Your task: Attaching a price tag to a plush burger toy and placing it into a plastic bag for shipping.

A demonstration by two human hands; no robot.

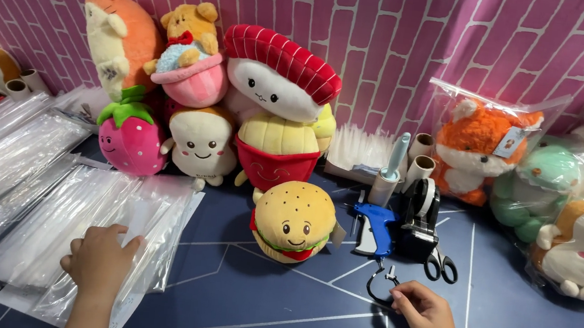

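Left hand (99, 261), fingers spread flat, pins the stack of clear plastic bags (93, 230) at 8 o'clock to steady it; right hand (427, 319), at 5 o'clock, fingertips pinch a black scissor loop (379, 285) below the blue tagging gun (373, 227).

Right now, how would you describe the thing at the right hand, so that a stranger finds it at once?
Start at the burger plush toy in the middle of the dark blue table. To its right lies a blue tagging gun. Below it, touched by the right hand, lie small scissors with black loop handles, smaller than the black scissors nearby.
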